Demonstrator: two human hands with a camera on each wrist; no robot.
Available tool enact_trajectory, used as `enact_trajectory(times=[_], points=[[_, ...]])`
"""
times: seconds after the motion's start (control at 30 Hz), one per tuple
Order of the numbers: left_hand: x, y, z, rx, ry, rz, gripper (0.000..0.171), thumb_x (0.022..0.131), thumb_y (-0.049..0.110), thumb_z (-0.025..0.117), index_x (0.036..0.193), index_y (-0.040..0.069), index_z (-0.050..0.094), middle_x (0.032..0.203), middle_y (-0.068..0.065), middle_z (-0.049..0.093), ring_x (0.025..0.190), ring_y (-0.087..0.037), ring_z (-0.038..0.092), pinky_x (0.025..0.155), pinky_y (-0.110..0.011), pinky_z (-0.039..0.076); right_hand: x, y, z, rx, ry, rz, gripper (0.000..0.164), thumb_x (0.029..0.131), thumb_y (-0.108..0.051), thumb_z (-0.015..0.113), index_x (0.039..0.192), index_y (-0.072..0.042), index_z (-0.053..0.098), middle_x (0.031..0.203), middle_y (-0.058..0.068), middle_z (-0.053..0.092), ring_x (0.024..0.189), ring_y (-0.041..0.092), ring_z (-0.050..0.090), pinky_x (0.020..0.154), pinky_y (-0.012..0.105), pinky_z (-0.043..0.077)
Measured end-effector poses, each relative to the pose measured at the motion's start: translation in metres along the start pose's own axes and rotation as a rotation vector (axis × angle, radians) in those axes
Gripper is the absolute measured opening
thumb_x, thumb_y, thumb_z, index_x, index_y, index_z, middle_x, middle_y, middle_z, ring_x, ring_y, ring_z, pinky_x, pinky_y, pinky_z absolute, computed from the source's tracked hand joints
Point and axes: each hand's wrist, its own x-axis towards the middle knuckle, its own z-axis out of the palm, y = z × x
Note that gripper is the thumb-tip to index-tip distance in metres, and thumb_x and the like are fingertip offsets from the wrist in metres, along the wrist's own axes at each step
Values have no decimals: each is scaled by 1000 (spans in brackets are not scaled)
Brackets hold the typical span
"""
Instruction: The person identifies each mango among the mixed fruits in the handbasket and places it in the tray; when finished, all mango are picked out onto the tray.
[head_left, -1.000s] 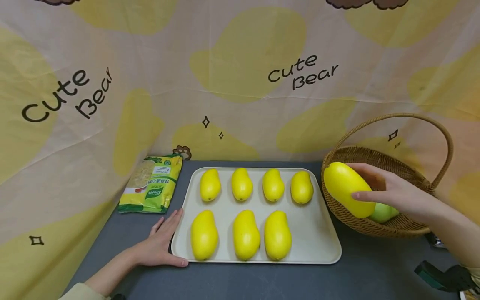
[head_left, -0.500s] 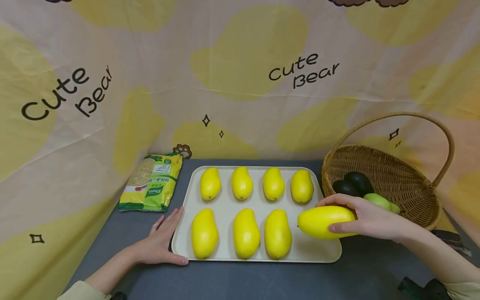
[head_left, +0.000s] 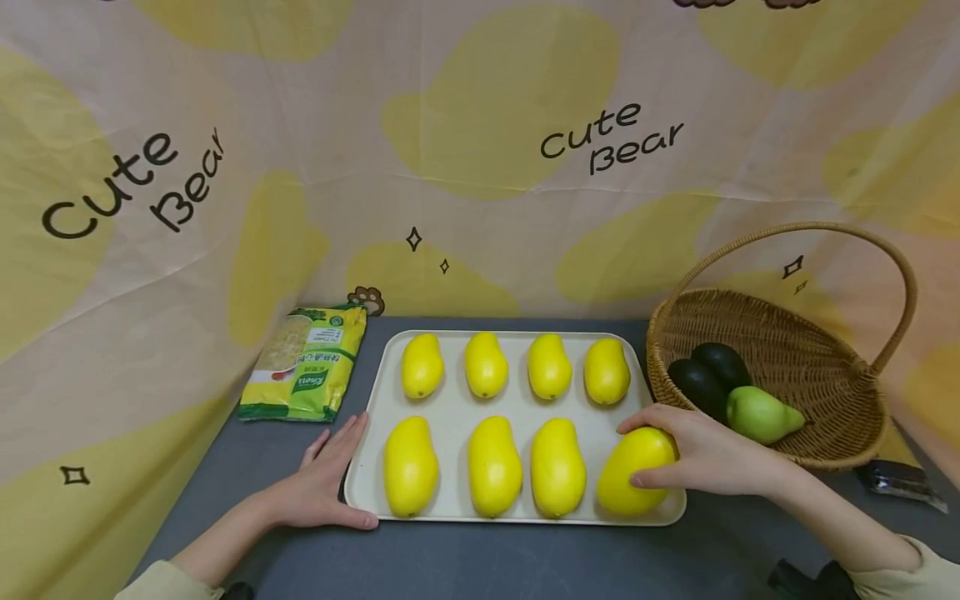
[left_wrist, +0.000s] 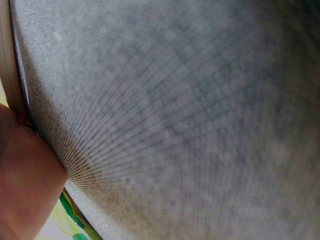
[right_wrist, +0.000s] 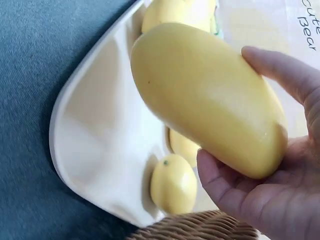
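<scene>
My right hand [head_left: 693,454] grips a yellow mango [head_left: 636,483] over the front right corner of a cream tray [head_left: 517,325]. In the right wrist view, thumb and fingers curl round one end of that mango [right_wrist: 200,95]. A back row of several smaller mangoes [head_left: 486,365] lies on the tray. Three larger mangoes [head_left: 493,467] form the front row, left of the held one. My left hand [head_left: 322,483] rests with fingers spread along the tray's left edge, thumb at its front left corner. Only part of the left hand [left_wrist: 27,175] shows in the left wrist view.
To the right stands a wicker basket [head_left: 817,375] with a tall handle; it holds two dark avocados [head_left: 701,383] and a green pear [head_left: 761,415]. A yellow-green Knorr packet [head_left: 303,362] lies left of the tray. A dark wrapped item [head_left: 900,482] sits beside the basket.
My right hand has carried the mango left from over the basket to the tray's front right corner, turning it on the way. The avocados have come into view. My left hand stays put.
</scene>
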Motion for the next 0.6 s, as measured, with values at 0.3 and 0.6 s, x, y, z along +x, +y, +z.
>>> enact_trajectory(times=[0.3, 0.6], points=[[0, -1, 1, 4, -4, -1, 128, 73, 63, 75, 156, 4, -2, 162, -17, 4, 147, -36, -2, 107, -62, -9, 13, 6, 16, 130, 2, 102, 55, 78, -40, 81, 115, -10, 54, 97, 1, 59, 79, 15, 56, 65, 28, 48], [0, 1, 0, 3, -1, 0, 128, 72, 63, 75, 156, 3, -1, 162, -18, 5, 147, -36, -1, 107, -61, -8, 22, 20, 36, 242, 88, 252, 72, 82, -39, 77, 135, -3, 45, 128, 16, 54, 112, 32, 55, 87, 46, 47]])
